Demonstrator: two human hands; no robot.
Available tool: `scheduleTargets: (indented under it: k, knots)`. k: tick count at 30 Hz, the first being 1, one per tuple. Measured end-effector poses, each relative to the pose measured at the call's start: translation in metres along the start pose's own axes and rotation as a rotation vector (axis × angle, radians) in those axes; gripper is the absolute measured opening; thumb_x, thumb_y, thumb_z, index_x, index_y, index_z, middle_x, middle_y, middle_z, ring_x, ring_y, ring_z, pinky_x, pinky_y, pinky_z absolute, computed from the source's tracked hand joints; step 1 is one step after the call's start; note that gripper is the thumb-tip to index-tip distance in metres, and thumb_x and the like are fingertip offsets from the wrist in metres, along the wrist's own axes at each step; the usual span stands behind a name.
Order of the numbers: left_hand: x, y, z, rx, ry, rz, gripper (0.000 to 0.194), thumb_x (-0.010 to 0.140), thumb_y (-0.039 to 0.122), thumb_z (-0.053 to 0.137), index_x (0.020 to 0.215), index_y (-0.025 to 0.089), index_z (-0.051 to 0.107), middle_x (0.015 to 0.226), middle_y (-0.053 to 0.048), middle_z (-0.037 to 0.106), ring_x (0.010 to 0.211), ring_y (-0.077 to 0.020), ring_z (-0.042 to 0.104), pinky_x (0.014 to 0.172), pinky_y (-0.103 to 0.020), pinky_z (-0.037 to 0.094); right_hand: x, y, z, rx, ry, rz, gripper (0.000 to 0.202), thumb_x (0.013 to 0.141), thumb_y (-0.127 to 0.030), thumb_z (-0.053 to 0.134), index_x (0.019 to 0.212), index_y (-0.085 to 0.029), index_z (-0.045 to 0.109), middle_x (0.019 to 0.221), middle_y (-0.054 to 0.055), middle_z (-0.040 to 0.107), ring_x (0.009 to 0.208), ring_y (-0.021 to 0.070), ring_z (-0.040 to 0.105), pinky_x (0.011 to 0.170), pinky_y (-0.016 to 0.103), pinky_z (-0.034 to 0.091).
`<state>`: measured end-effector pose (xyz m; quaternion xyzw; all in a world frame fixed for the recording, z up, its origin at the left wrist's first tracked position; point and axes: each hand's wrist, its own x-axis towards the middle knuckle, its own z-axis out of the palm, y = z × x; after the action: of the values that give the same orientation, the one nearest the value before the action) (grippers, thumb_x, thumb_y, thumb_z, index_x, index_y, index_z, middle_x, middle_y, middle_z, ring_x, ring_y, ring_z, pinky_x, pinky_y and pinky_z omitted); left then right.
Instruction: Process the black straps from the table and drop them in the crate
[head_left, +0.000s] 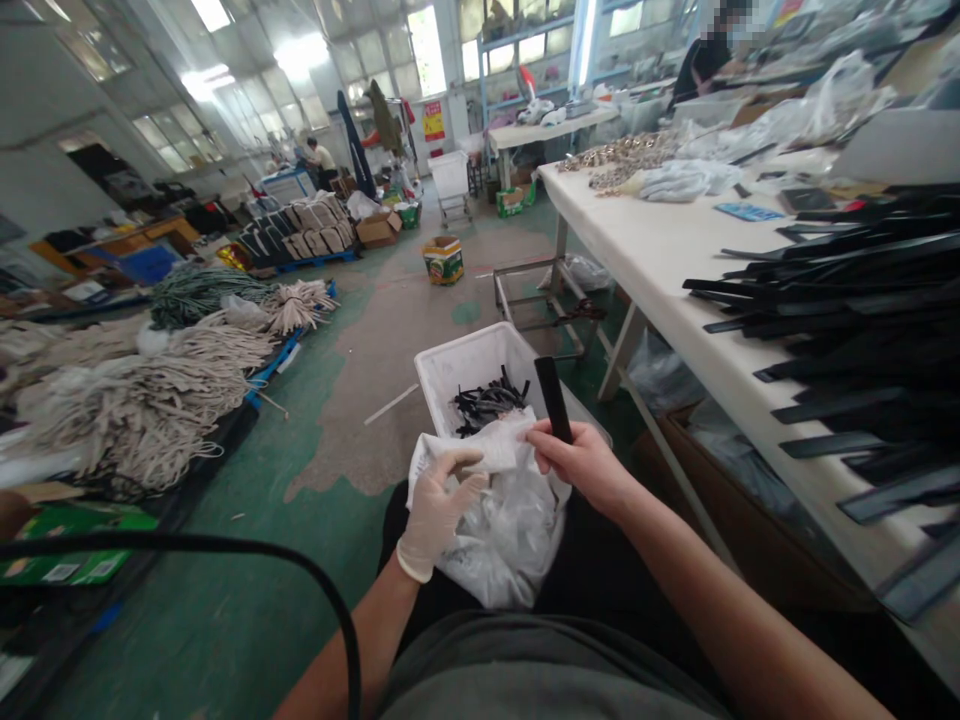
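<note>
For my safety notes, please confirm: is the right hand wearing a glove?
No, the right hand holding the black strip is bare; the left hand wears a pale glove.

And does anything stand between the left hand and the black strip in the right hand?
Only the fingers of the right hand, gripping the lower end of the black strip; nothing else visible separates the strip from the left hand. The white bag shows behind.

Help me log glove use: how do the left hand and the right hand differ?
The left hand wears a thin, pale glove; the right hand looks bare. The right hand grips a flat black strip; the left hand, partly open, holds none. Both are near the crumpled white plastic bag.
</note>
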<state>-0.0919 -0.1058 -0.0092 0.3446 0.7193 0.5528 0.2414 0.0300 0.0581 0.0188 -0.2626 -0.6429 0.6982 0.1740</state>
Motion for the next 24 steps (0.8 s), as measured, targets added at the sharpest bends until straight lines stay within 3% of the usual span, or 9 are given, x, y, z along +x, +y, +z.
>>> scheduleTargets:
  k: [3,5,8,13,17,24]
  knots:
    - [0.003,0.001,0.025,-0.109,-0.177,-0.071,0.039,0.073,0.036,0.071,0.106,0.017,0.066,0.107,-0.007,0.068,0.102,-0.0222,0.059,0.093,-0.032,0.042,0.006,0.007,0.007,-0.051,-0.002,-0.022,0.031,0.074,-0.046,0.063,0.077,-0.015,0.065,0.047,-0.004,0.051,0.040,0.0067,0.032,0.042,0.023,0.023]
    - [0.000,-0.006,0.044,-0.206,-0.248,-0.179,0.026,0.075,0.036,0.067,0.090,0.015,0.069,0.088,-0.005,0.070,0.088,-0.0199,0.061,0.085,-0.031,0.045,0.013,0.010,0.008,-0.072,0.039,-0.063,0.029,0.074,-0.044,0.063,0.074,-0.015,0.065,0.048,-0.004,0.052,0.045,0.0082,0.037,0.047,0.024,0.030]
    - [-0.010,-0.022,0.060,-0.354,-0.270,-0.338,0.025,0.072,0.039,0.069,0.075,0.014,0.068,0.067,-0.002,0.064,0.068,-0.0149,0.057,0.073,-0.028,0.044,0.024,0.014,0.002,-0.063,0.153,-0.121,0.028,0.072,-0.042,0.063,0.072,-0.015,0.066,0.049,-0.004,0.052,0.049,0.0098,0.042,0.052,0.024,0.033]
    - [-0.023,-0.038,0.054,-0.502,-0.319,-0.494,0.036,0.058,0.038,0.083,0.080,0.014,0.068,0.068,-0.001,0.064,0.061,-0.0102,0.055,0.064,-0.023,0.041,0.039,0.020,-0.012,-0.032,0.238,-0.101,0.032,0.072,-0.046,0.062,0.078,-0.015,0.066,0.051,-0.004,0.053,0.045,0.0080,0.034,0.047,0.024,0.026]
    - [-0.024,-0.040,0.049,-0.485,-0.464,-0.537,0.039,0.056,0.036,0.083,0.085,0.013,0.071,0.073,-0.004,0.067,0.062,-0.0106,0.055,0.062,-0.023,0.042,0.045,0.019,-0.011,-0.030,0.248,-0.109,0.031,0.071,-0.044,0.062,0.078,-0.015,0.066,0.054,-0.003,0.055,0.045,0.0073,0.033,0.045,0.023,0.025]
    - [-0.017,-0.038,0.051,-0.315,-0.557,-0.516,0.028,0.063,0.037,0.075,0.079,0.014,0.076,0.062,-0.003,0.066,0.055,-0.0114,0.051,0.059,-0.026,0.042,0.054,0.009,0.000,-0.088,0.253,-0.155,0.027,0.073,-0.041,0.060,0.074,-0.015,0.067,0.055,-0.002,0.058,0.053,0.0102,0.045,0.052,0.023,0.034]
